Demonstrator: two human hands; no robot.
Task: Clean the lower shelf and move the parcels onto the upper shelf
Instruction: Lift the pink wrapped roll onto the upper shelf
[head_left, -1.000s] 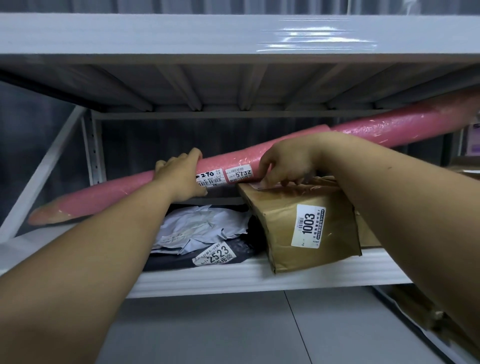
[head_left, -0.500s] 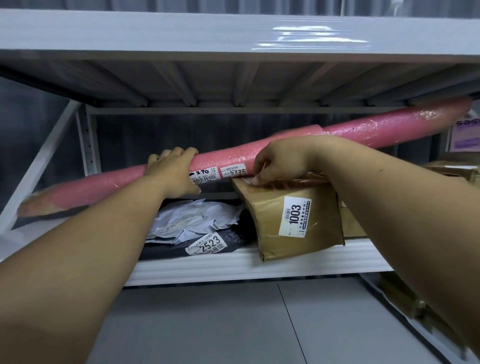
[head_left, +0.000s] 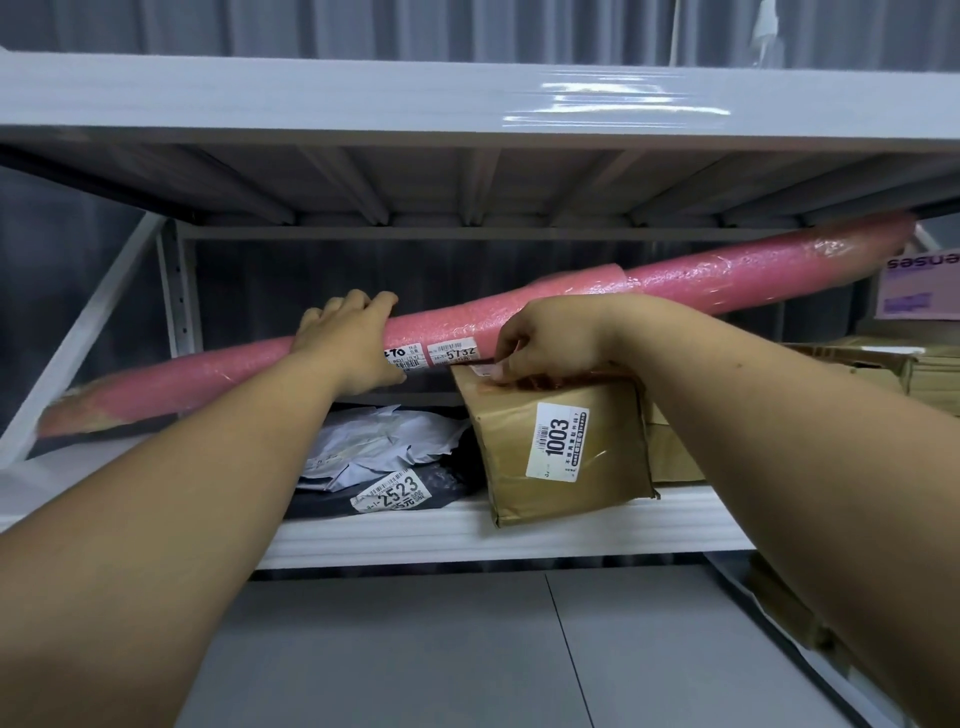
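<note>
Pink roll (head_left: 727, 283) slightly higher than before, both hands' fingers (head_left: 363, 306) around it.

Grey tiled floor (head_left: 415, 654) lies beneath corrugated back wall (head_left: 363, 270).

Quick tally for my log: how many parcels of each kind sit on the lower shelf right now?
Pink wrapped roll, gripped by the left hand: 1
Brown boxes, counting the 1003 box under the right hand: at least 3
Purple box: 1
White mailer bag: 1
Dark mailer bag, label 2523: 1
Total: at least 7; the brown stack is partly hidden.
</note>
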